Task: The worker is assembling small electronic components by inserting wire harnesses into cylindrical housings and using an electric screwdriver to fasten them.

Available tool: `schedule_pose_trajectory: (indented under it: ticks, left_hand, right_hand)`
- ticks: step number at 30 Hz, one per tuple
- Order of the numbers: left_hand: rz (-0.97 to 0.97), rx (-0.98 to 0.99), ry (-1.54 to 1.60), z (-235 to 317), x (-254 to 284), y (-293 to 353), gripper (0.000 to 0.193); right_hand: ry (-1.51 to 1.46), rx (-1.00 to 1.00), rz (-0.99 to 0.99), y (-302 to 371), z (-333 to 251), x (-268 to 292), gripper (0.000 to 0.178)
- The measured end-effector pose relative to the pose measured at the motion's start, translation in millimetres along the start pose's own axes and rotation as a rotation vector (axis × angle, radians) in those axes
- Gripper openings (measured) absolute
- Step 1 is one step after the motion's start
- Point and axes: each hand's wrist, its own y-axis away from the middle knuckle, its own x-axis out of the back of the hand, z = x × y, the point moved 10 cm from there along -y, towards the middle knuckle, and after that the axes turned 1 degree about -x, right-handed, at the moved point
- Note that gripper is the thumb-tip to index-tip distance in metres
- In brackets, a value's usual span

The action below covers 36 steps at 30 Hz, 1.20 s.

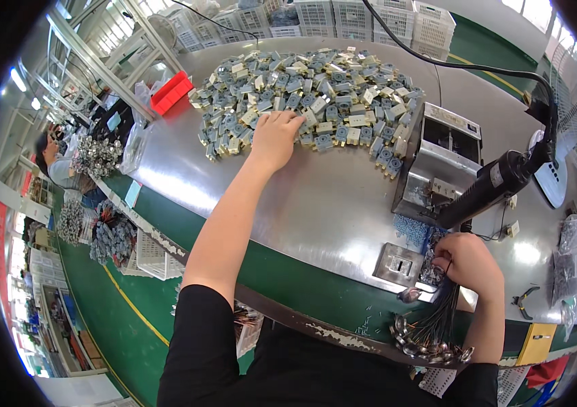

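Arm stretched out, palm down, the left hand [277,139] bends its fingers onto the pile of grey-and-cream parts [315,85] along the bench's [315,203] far edge; whether it grips one, I cannot tell. Elbow bent, the right hand [470,263] curls inward near the near edge, fingertips pinching black wires [446,304].
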Motion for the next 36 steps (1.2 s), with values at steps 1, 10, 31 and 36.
schedule_pose_trajectory:
  ticks: [1,10,31,36]
  left_hand:
    - [-0.03,0.01,0.04,-2,-1,-2,0.038]
    - [-0.155,0.173,0.432,-33,10,-5,0.038]
    - [0.067,-0.141,1.154,139,146,56,0.045]
    - [-0.055,-0.044,1.221,173,112,63,0.038]
  right_hand:
    - [-0.004,0.003,-0.002,-1,1,-1,0.02]
    - [0.001,0.011,-0.023,-1,-8,2,0.014]
    - [-0.168,0.039,0.091,8,-24,19,0.016]
    - [-0.254,0.154,0.085,13,-39,30,0.019]
